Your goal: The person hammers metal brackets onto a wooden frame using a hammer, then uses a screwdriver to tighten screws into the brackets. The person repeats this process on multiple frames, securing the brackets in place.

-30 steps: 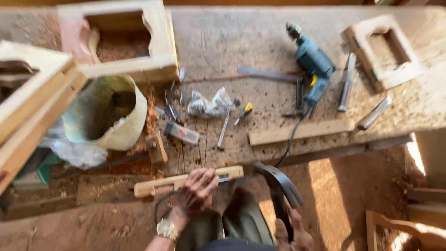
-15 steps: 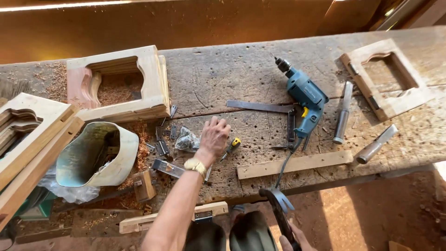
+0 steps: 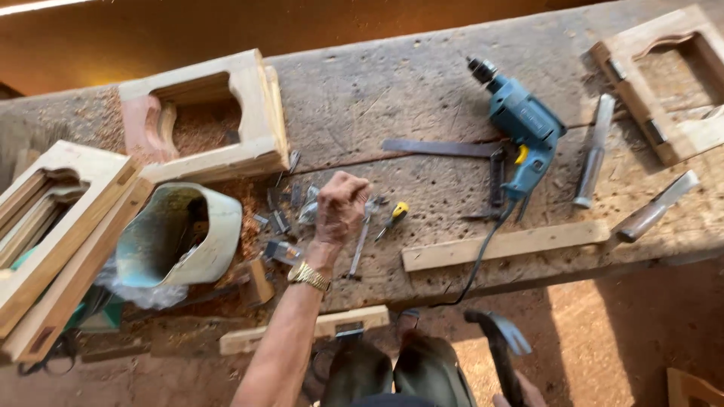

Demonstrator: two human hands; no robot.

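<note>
The left hand (image 3: pixel 341 205) is curled into a fist above the table (image 3: pixel 392 98); what its fingers grip is hidden. A screwdriver (image 3: pixel 392 217) lies just right of them. The right hand (image 3: pixel 520 392) holds a hammer (image 3: pixel 499 343) below.

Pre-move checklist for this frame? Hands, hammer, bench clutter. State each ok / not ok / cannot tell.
1. Left hand over the small hardware pile: ok, closed in a fist.
2. What the fist holds: cannot tell.
3. Right hand gripping claw hammer: ok, held low beside the bench.
4. Blue drill lying flat, away from both hands: ok.
5. Drill cord hanging over the workbench edge near the hammer: not ok.
</note>
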